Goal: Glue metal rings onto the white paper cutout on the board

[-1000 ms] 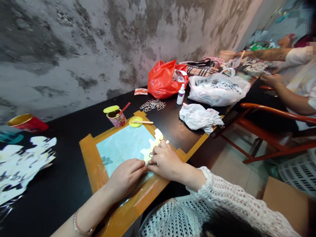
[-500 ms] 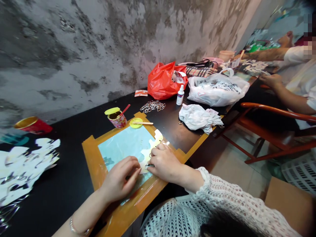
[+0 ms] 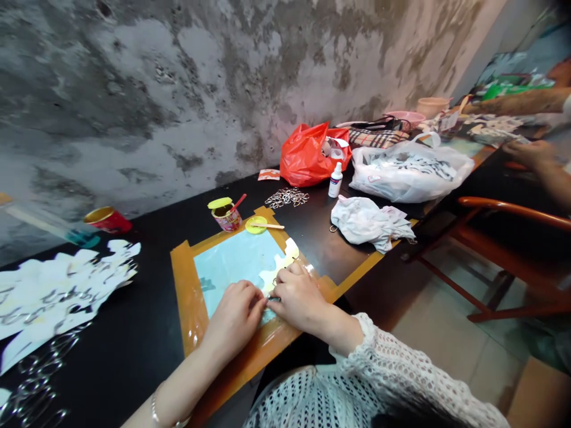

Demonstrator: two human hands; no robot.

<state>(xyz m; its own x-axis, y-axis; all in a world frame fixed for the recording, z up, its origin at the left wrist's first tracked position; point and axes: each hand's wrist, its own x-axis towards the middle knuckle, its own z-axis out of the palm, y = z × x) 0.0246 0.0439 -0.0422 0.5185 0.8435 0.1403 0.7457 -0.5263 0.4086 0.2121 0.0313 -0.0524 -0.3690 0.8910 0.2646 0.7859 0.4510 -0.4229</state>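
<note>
A pale yellow-white cut-out piece (image 3: pixel 277 267) lies at the right of a light blue sheet (image 3: pixel 236 255) framed with brown tape. My left hand (image 3: pixel 238 312) has its fingers drawn together at the lower end of the piece, the fingertips close to those of the other hand; what they pinch is too small to make out. Over the right part of the piece, my right hand (image 3: pixel 298 297) is curled with its thumb and fingers closed around something small, mostly hidden. A yellow lid (image 3: pixel 256 225) with a wooden stick rests at the sheet's top edge.
Behind the sheet are an open tin (image 3: pixel 226 217), metal rings (image 3: pixel 288 197), a spray bottle (image 3: pixel 335 181) and a red bag (image 3: pixel 307 156). A cloth (image 3: pixel 372 220) and white bag (image 3: pixel 410 169) lie right. White cut-outs (image 3: pixel 71 291) lie left. A person's hands work far right.
The view has swung left, so the table's things sit further right. My left hand has moved closer to my right hand, fingertips now nearly meeting.
</note>
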